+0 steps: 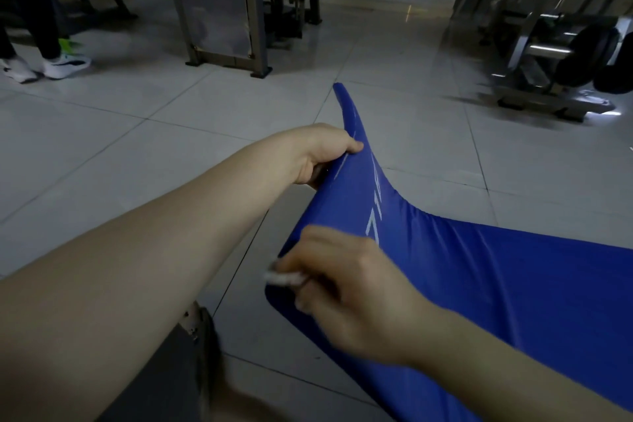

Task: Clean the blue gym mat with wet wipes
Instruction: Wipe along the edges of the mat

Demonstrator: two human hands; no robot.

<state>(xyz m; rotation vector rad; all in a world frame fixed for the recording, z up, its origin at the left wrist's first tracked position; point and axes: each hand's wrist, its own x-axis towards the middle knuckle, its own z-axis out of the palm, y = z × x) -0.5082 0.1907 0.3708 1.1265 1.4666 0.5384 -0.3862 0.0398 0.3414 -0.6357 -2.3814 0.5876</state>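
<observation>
- Head view is showing the blue gym mat (479,284) lying on the tiled floor (137,147). One edge is being lifted where the left hand (325,154) is pinching it, thumb on top and fingers tucked beneath.
- Just nearer than that pinch, the right hand (349,288) is curling its fingers round a white wet wipe (284,278), blurred, at the mat's raised corner.
- Wiping seems to be under way at this end. No damp streaks are showing, so how much is done cannot be told, and the long stretch running right of both grips is probably waiting.
- Between the two grips, white lettering (375,216) is running along the mat, too foreshortened to read.
- Well beyond the pinch, gym machines (548,44) are standing.
</observation>
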